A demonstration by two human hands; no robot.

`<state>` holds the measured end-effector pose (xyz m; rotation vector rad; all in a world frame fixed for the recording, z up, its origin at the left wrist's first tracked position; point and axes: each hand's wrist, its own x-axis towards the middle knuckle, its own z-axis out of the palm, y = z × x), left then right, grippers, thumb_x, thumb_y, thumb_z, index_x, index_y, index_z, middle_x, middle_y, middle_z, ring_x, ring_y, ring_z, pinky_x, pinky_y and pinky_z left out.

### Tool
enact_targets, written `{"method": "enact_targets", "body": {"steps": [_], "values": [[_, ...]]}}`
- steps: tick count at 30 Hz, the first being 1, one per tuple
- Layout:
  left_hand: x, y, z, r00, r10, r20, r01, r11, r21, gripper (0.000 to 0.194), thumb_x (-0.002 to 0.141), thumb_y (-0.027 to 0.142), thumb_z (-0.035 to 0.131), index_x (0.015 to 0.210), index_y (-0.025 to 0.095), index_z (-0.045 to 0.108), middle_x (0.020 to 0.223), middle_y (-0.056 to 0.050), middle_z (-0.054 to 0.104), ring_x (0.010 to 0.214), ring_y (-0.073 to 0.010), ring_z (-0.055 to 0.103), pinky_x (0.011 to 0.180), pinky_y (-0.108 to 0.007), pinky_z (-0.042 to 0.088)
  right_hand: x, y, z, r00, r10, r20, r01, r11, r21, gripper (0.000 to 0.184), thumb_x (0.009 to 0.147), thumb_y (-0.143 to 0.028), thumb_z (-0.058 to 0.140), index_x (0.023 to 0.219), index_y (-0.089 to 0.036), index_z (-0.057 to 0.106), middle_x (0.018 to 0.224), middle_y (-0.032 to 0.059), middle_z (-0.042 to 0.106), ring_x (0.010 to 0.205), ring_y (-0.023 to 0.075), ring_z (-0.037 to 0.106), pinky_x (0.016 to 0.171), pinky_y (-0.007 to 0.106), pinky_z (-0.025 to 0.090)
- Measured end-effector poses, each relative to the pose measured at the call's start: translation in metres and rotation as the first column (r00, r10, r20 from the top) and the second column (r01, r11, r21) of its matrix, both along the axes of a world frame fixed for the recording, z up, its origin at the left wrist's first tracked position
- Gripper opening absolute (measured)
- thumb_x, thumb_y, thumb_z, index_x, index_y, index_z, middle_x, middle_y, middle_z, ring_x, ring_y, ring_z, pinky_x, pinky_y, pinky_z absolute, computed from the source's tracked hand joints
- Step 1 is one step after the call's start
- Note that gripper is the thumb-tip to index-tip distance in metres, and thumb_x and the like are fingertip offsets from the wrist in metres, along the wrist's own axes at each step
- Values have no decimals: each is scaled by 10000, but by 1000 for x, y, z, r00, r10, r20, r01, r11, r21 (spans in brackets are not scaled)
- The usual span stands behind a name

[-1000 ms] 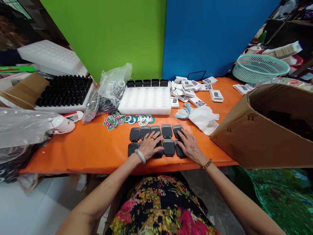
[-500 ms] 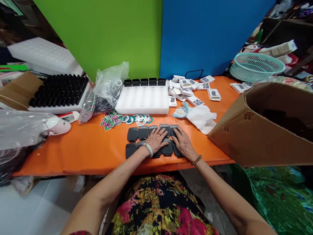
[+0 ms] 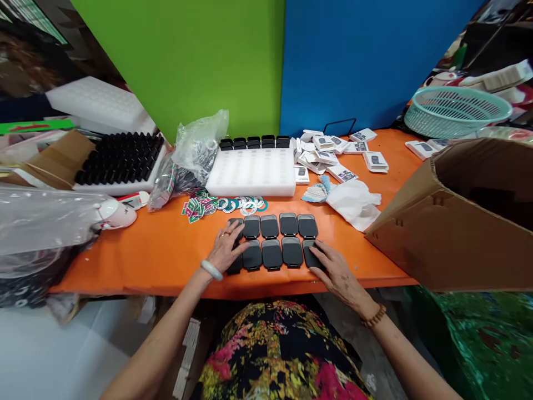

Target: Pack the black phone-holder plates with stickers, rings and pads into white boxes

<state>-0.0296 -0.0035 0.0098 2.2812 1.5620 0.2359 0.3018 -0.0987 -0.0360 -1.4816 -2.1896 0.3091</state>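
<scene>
Two rows of flat black rounded-square cases lie on the orange tabletop in front of me. My left hand rests over the cases at the left end of both rows, its fingers spread, partly hiding them. At the other end, my right hand touches the lower right case with its fingertips, fingers extended. Behind the rows are several ring-shaped stickers and a pile of green and pink cards. Neither hand grips anything.
A white foam tray with black pieces along its back stands behind. Small white boxes and a white cloth lie right of it. An open cardboard box covers the right side. Another foam tray full of black pieces sits left.
My left hand has moved left, from the middle of the rows to their left end. My right hand has shifted down and outward, from the upper right case to the lower one.
</scene>
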Motion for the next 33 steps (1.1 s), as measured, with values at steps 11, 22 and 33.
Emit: {"method": "enact_targets", "body": {"steps": [11,22,33], "values": [[-16,-36,-24,992,-122,-21,121,992,-41,665,774,421,669,1378,261,441,1521,-108,311,1425,-323,179,1140,-543,205,-1,3,-21,998,-35,-43,38,996,85,483,946,-405,419,1398,-234,421,1386,149,477,1265,300,469,1019,512,429],[-29,-24,-30,983,-178,31,177,983,47,672,758,468,671,1366,277,457,1491,-91,375,1398,-314,275,1124,-512,277,-5,6,-13,999,-45,-29,47,998,53,464,941,-391,447,1372,-221,452,1387,150,482,1271,290,474,1024,497,449],[-19,26,-52,999,46,4,-46,991,128,620,857,527,466,1394,220,430,1511,-125,328,1411,-348,219,1109,-555,247,-18,14,0,969,-207,-138,210,978,11,415,931,-340,463,1335,-246,477,1345,125,510,1241,271,505,1027,461,465]]}}
